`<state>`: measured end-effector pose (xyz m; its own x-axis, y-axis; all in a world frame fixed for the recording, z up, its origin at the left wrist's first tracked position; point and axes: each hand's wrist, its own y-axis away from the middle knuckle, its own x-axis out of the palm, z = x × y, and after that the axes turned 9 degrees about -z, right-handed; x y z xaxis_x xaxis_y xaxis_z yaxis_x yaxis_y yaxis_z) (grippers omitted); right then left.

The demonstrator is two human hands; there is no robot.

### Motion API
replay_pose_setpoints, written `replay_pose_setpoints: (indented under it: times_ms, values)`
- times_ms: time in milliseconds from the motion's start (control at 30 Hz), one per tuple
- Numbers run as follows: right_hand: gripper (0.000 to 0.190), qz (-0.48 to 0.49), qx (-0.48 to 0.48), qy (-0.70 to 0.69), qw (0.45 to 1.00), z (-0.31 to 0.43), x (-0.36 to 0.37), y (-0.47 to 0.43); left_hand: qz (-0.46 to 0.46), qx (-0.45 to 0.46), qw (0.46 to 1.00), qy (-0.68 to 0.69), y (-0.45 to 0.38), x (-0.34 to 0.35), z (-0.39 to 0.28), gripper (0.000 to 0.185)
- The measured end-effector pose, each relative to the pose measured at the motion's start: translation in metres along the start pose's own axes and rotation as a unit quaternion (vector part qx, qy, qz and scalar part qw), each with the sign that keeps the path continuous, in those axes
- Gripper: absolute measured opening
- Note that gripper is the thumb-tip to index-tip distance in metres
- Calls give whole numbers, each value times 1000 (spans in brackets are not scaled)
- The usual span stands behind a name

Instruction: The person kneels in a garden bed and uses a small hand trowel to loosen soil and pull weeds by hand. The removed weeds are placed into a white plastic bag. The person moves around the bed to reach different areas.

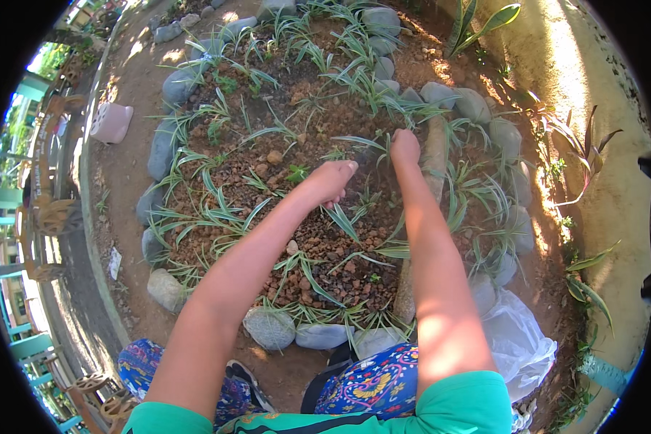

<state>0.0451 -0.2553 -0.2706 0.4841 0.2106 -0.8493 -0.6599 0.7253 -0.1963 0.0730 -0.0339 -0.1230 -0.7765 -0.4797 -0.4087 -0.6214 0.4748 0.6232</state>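
My left hand (331, 182) hangs over the middle of the planting bed, its fingers curled and the thumb pressed towards the forefinger. Whether anything small is pinched there cannot be made out. Below it, striped green-and-white spider plant leaves (344, 223) rise from crumbly brown soil (325, 238). Farther out, my right hand (406, 147) is closed low among the plants, just left of a pale log (434, 157). A spider plant (382, 146) stands right beside its fingers, which hide whatever they may hold.
Grey stones (164, 149) ring the bed. A clear plastic bag (515, 342) lies by my right side. Beyond the left border is a pink pot (112, 122), upside down. A yellowish wall (602, 217) runs along the right, with a dark-leaved plant (586, 146) before it.
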Motion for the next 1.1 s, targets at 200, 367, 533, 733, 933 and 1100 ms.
replay_pose_setpoints:
  times_ms: [200,367,533,733,933,1100]
  values:
    - [31,60,49,-115,990,-9,-22,3,-28,35,998,-54,-9,-30,-17,49]
    - [51,-34,-31,-81,996,-17,-17,4,-21,53,993,-108,-16,-17,-30,52]
    - [51,-16,-86,-62,994,-14,-18,6,-11,47,989,-140,-12,-36,-26,54]
    - [22,1,-71,-56,996,4,-9,15,-6,-10,999,-44,-7,-12,2,51]
    - [7,-52,-86,-14,995,-5,9,3,4,-4,1000,-19,-9,1,2,50]
    - [22,38,-26,-55,997,-5,-6,0,45,-31,998,9,-10,-13,6,47]
